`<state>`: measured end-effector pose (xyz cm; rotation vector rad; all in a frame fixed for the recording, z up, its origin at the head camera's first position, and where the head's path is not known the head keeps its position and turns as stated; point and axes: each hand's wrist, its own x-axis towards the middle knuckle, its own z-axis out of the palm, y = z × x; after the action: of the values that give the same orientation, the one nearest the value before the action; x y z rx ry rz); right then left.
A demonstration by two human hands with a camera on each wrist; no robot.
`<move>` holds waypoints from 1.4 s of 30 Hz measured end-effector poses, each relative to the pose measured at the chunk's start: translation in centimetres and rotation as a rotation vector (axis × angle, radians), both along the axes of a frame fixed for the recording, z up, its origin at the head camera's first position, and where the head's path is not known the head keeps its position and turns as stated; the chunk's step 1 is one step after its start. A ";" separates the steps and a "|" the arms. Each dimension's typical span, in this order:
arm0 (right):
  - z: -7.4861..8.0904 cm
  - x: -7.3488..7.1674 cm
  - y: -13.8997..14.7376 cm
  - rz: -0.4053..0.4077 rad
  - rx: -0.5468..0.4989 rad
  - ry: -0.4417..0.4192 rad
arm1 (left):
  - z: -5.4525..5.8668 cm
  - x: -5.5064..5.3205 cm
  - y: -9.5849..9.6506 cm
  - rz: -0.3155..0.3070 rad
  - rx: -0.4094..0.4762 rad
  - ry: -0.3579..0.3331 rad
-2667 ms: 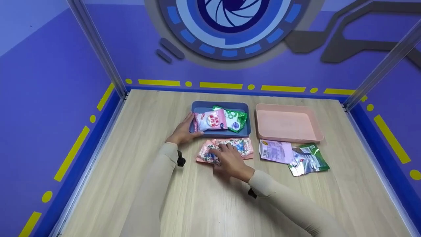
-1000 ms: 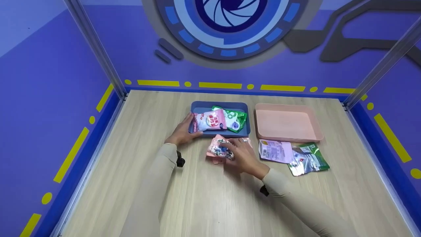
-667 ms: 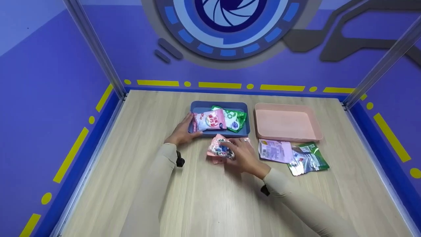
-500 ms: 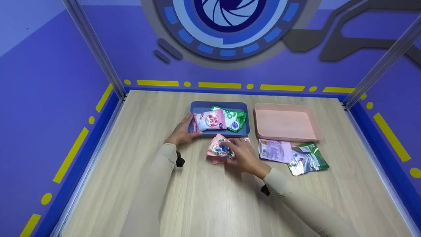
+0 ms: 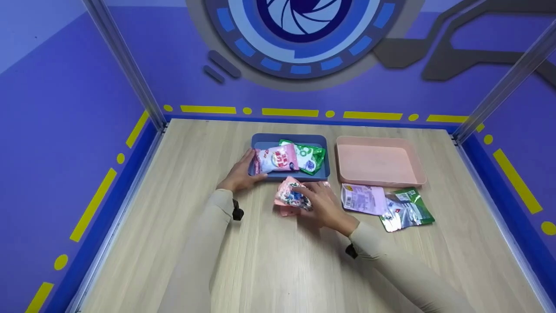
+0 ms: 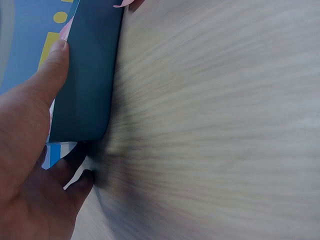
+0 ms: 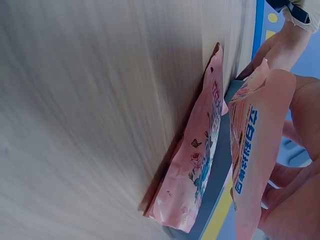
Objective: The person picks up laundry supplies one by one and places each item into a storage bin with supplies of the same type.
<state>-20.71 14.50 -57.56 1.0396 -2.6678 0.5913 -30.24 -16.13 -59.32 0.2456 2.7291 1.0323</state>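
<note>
My right hand [image 5: 323,204] grips a pink floral packet [image 5: 291,194] by its right part, raised just above the table. In the right wrist view that packet [image 7: 257,145] is clear of a second pink floral packet [image 7: 192,165], which lies on the table below. My left hand [image 5: 241,174] holds the left front corner of a blue tray [image 5: 304,176], thumb on its front wall and fingers round the side, as the left wrist view shows. Inside the tray are a pink-and-white packet [image 5: 276,159] and a green packet [image 5: 316,155], partly overlapped.
A pink tray [image 5: 378,161] stands right of the blue one. In front of it lie a lilac packet [image 5: 364,200] and a green-and-silver packet [image 5: 408,211], partly overlapping. Purple-blue panels [image 5: 65,130] wall the wooden table [image 5: 278,269] at the back and sides.
The right hand was over two pink packets on the table; it has lifted one and shifted slightly right. In the last half second it has barely moved. The left hand has stayed at the tray.
</note>
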 end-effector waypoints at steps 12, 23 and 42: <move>0.3 0.0 0.2 -0.034 0.027 -0.058 | 0.1 0.1 0.1 0.008 -0.009 -0.014; 0.7 0.0 0.3 -0.038 0.006 -0.054 | 0.3 0.2 0.0 -0.013 0.014 0.030; 1.3 -0.3 0.6 -0.021 -0.010 -0.066 | 0.2 0.1 0.1 -0.002 0.009 0.020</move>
<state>-20.97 15.12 -56.24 1.0051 -2.7257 0.6454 -30.11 -16.00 -59.09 0.2622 2.7418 1.0475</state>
